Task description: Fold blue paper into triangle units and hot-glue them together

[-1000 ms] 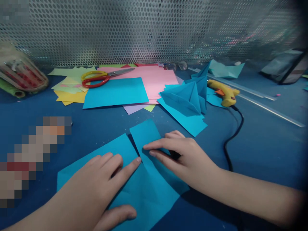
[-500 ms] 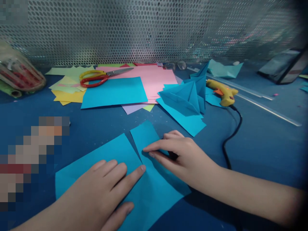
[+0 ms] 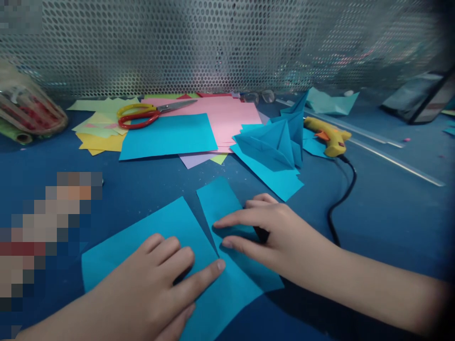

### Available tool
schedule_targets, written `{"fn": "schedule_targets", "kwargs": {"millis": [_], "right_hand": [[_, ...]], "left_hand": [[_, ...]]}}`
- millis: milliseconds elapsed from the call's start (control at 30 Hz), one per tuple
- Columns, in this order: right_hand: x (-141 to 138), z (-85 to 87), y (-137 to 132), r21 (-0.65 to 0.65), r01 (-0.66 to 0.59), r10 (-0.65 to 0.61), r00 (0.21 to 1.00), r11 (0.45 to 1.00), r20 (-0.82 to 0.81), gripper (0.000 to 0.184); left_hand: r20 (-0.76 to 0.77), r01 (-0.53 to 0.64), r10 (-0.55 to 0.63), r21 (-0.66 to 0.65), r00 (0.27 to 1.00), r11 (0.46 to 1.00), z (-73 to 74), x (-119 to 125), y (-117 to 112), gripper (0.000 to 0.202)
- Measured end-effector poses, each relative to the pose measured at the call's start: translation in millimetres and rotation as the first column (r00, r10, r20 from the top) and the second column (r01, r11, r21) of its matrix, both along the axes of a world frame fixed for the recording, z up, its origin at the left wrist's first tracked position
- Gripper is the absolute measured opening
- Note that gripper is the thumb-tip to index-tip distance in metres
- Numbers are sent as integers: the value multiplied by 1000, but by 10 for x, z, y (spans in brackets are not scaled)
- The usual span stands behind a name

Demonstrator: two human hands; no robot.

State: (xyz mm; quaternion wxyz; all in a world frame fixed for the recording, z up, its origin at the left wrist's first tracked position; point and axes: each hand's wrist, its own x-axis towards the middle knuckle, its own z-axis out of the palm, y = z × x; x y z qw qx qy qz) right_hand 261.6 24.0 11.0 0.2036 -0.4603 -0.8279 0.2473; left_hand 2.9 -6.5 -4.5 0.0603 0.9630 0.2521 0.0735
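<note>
A sheet of blue paper [image 3: 159,222] lies in front of me, torn partway down from its far edge. The gap runs between the main sheet and a narrow strip [image 3: 222,199] on its right. My left hand [image 3: 170,274] rests on the sheet with its index fingertip at the lower end of the tear and the other fingers loosely bent. On the strip is my right hand [image 3: 256,227], its index finger and thumb slightly apart along the torn edge. Its remaining fingers curl at the strip's far side, partly hidden.
Scissors [image 3: 142,118] lie on stacked paper at the back, beside a loose blue sheet [image 3: 170,137] and pink paper [image 3: 234,113]. Folded blue paper pieces [image 3: 273,142] and a yellow glue gun [image 3: 332,137] with a black cord are at right. A clear container [image 3: 28,106] stands left.
The tear has grown longer and its gap wider, with the strip shifted right. My left index fingertip has moved down along it. The right thumb has spread away from the index finger.
</note>
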Motion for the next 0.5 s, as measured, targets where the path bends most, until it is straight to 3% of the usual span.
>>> {"fn": "schedule_targets", "kwargs": {"millis": [200,367,500], "right_hand": [[14,21,30,-105,-24,32,996,994,78,20],[3,81,40,-220,-18,40,994,975,99,23],[12,159,13,-344,12,54,982,939,180,41]], "left_hand": [[-6,43,-44,-60,999,997,-46,-40,27,88],[69,56,-53,-45,996,997,-41,-9,81,52],[52,56,-56,2,997,998,-12,11,74,49]]}}
